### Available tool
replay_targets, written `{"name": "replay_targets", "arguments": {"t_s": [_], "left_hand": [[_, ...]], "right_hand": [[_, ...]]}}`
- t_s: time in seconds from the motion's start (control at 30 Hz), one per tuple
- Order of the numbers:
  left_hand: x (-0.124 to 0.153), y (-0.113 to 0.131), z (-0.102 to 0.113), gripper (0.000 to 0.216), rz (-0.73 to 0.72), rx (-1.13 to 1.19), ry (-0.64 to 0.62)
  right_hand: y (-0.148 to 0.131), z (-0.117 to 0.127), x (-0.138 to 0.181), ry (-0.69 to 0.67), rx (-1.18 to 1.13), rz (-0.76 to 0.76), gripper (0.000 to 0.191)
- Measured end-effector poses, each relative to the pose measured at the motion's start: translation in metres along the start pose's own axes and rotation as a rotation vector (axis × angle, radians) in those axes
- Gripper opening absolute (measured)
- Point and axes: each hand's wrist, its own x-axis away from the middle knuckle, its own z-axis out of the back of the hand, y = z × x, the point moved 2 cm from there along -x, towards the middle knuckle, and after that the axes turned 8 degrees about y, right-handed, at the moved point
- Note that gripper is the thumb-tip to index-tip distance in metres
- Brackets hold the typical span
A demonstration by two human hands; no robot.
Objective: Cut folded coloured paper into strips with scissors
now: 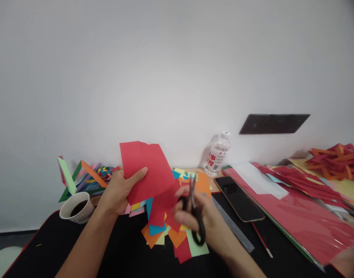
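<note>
My left hand [121, 189] pinches a sheet of red paper [148, 170], thumb on its near face and the other fingers behind it. The sheet is raised over the table, its top edge slightly uneven. To its right, my right hand [200, 208] has its fingers through and around black-handled scissors [198, 224]. The blades point up and are blurred, apart from the red sheet. Beneath both hands lies a loose pile of coloured paper pieces [194, 241] in red, orange, blue, yellow and green.
A paper cup [68, 206] of dark liquid stands at the left. A water bottle [217, 154], phone [239, 199], ruler [233, 224] and paintbrush [262, 240] are to the right. Beyond them lies a red paper pack [304, 216]. Another person's hand [348, 260] shows, blurred, at the right edge.
</note>
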Motion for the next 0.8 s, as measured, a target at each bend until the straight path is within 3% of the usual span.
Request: {"name": "replay_targets", "arguments": {"t_s": [0.07, 0.13, 0.37, 0.53, 0.8], "left_hand": [[0.003, 0.0, -0.003, 0.03, -0.006, 0.078, 0.001], [0.008, 0.001, -0.005, 0.03, -0.023, 0.123, -0.004], [0.013, 0.002, -0.008, 0.027, -0.071, 0.136, 0.055], [0.007, -0.002, -0.008, 0.026, -0.101, 0.142, 0.087], [0.005, -0.018, -0.016, 0.03, -0.042, 0.005, 0.028]], "right_hand": [[0.012, -0.016, 0.01, -0.231, -0.114, -0.142, 0.039], [0.024, -0.029, 0.015, -0.309, -0.178, -0.243, 0.041], [0.035, -0.038, 0.012, -0.283, -0.132, -0.295, 0.053], [0.042, -0.034, 0.012, -0.301, -0.15, -0.28, 0.05], [0.042, -0.028, 0.011, -0.242, -0.134, -0.238, 0.044]]}}
